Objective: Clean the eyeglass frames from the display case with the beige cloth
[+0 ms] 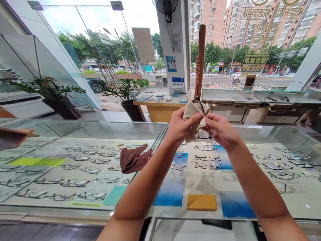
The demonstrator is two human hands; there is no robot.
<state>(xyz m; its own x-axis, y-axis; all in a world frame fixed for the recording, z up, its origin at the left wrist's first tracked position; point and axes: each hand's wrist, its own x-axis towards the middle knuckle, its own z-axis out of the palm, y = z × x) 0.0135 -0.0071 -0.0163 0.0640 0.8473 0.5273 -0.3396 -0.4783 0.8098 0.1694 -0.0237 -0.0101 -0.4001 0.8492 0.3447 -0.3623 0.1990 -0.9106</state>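
Note:
Held up over the glass counter, a pair of black-framed eyeglasses [206, 134] is partly wrapped in a pale beige cloth [192, 108]. My left hand [181, 124] is closed on the cloth, its thumb pressing across the front. With bent fingers my right hand [222, 129] grips the eyeglasses at the cloth's right edge. One lens rim hangs below the fingers, while the cloth covers much of the rest. Lower left of the hands, a crumpled brown cloth [134, 158] lies on the counter top.
Rows of eyeglasses [92, 160] fill the glass display counter [82, 129] beneath my arms. A yellow case [202, 202] is near its front edge. Behind my hands rises a wooden post [201, 50] with a red hanging ornament. Potted plants [125, 95] and more showcases stand beyond, before large windows.

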